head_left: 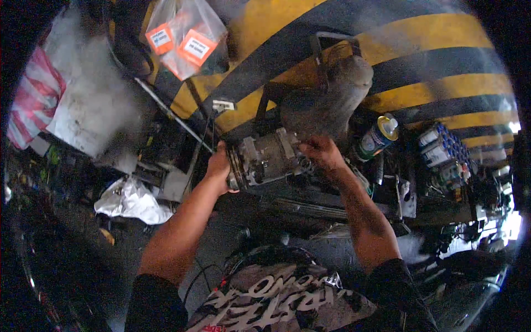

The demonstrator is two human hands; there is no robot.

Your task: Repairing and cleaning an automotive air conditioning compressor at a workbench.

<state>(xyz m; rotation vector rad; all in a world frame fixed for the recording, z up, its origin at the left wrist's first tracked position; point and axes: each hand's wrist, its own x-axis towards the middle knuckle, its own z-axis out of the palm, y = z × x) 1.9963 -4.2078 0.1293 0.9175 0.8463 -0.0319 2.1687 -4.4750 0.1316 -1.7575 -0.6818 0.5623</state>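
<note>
A grey metal air-conditioning compressor [271,157] with a grooved dark pulley [237,167] at its left end lies sideways in front of me. My left hand [219,169] is wrapped round the pulley end, thumb on top and fingers underneath. At the opposite end, my right hand [323,153] has its fingers curled in against the compressor's housing. The dimness and blur hide the exact spot where those fingertips press. Just beyond the right hand stands a dusty, rounded grey machine body [343,83] with a metal frame on top.
Yellow and black stripes cover the surface behind. A clear plastic bag [188,36] with orange boxes hangs at the upper left. To the right are a spray can [378,137] and a pack of blue-and-white cans [444,145]. Crumpled silvery wrapping [131,202] and a thin rod [172,113] are at left.
</note>
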